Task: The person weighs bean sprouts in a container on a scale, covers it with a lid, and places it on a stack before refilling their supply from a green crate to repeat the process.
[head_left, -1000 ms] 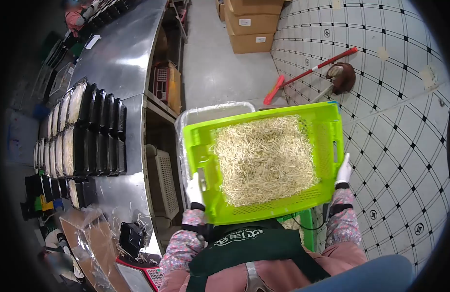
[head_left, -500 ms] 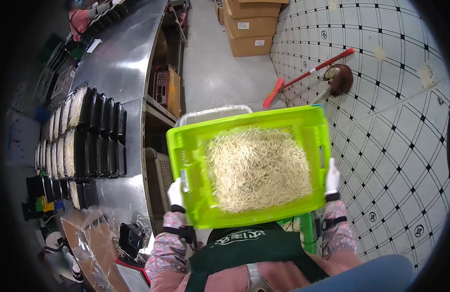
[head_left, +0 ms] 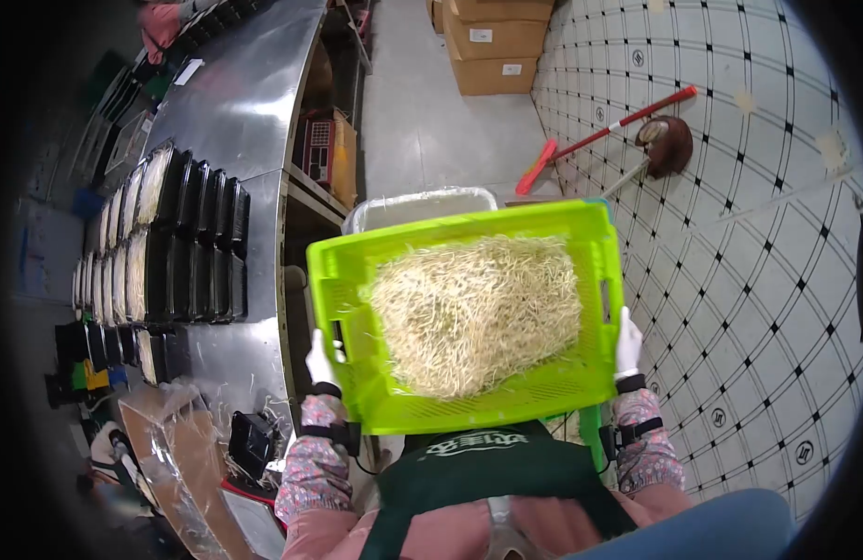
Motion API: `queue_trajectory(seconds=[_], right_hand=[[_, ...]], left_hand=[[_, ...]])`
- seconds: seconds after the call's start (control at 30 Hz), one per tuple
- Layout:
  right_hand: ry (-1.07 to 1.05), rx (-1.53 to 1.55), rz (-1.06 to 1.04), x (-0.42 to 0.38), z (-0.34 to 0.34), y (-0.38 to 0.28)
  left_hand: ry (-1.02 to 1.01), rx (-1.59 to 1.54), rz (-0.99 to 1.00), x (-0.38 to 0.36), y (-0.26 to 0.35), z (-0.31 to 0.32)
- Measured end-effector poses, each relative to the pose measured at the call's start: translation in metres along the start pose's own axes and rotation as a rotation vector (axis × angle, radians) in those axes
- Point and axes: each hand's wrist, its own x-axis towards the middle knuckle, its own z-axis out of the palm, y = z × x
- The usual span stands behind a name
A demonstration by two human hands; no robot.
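Both white-gloved hands carry a bright green plastic basket (head_left: 343, 271) in front of my body, slightly tilted. My left hand (head_left: 321, 362) grips the handle slot on its left wall, and my right hand (head_left: 627, 347) holds the right wall. Inside lies a wide heap of pale bean sprouts (head_left: 478, 313). Beyond the basket's far rim shows part of a translucent tub (head_left: 422, 205). Near my waist, another green basket (head_left: 592, 434) is mostly hidden beneath the one I hold.
A steel table (head_left: 240, 103) on the left bears stacked black trays (head_left: 193, 247) of sprouts, a cardboard box (head_left: 184, 467) and a loose black tray (head_left: 252, 443). Cartons (head_left: 497, 56) stand ahead. A red-handled broom (head_left: 604, 133) leans near the tiled wall. Another person (head_left: 161, 26) is at the table's far end.
The basket has shifted slightly left in view, both hands still on it. The sprout heap has slid or spread leftward and up inside it. The surrounding scene has shifted a little rightward.
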Motion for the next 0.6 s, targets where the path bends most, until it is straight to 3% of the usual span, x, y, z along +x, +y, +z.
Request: queue_trajectory(seconds=[0.07, 0.1, 0.2, 0.27, 0.33, 0.37, 0.4, 0.43, 0.47, 0.5, 0.53, 0.57, 0.6], right_hand=[[-0.119, -0.02, -0.122, 0.002, 0.034, -0.01], [-0.104, -0.055, -0.233, 0.022, 0.045, -0.012], [-0.264, 0.03, 0.05, 0.081, 0.026, -0.06], [-0.096, 0.075, 0.163, 0.101, -0.004, -0.038], [0.072, 0.269, 0.116, 0.067, -0.019, -0.038], [0.077, 0.049, 0.141, 0.054, -0.032, -0.015], [0.11, 0.019, 0.122, 0.034, -0.024, 0.002], [-0.007, -0.05, 0.198, 0.01, -0.015, -0.001], [0.037, 0.041, 0.021, 0.001, 0.01, 0.01], [-0.022, 0.178, 0.034, -0.005, 0.032, 0.002], [-0.039, 0.128, -0.042, -0.005, 0.049, -0.019], [-0.093, -0.063, -0.15, 0.012, 0.052, -0.028], [-0.154, -0.101, -0.129, 0.043, 0.051, -0.033]], left_hand=[[0.158, 0.084, 0.111, 0.004, 0.048, 0.026], [0.131, 0.167, 0.164, 0.023, 0.053, 0.042], [0.001, 0.536, 0.305, 0.034, 0.05, 0.111], [-0.215, 0.577, 0.799, 0.032, -0.002, 0.117], [-0.172, 0.129, 0.227, -0.037, -0.015, 0.115], [-0.096, 0.126, 0.169, -0.05, -0.013, 0.098], [-0.018, 0.132, 0.109, -0.054, -0.007, 0.072], [-0.009, 0.045, 0.086, -0.036, -0.006, 0.034], [-0.001, -0.036, 0.067, -0.015, -0.001, 0.008], [0.092, 0.045, 0.118, -0.014, 0.019, 0.015], [0.185, 0.128, 0.167, -0.009, 0.041, 0.03], [0.159, 0.132, 0.097, 0.007, 0.048, 0.043], [0.136, 0.135, 0.022, 0.027, 0.049, 0.055]])
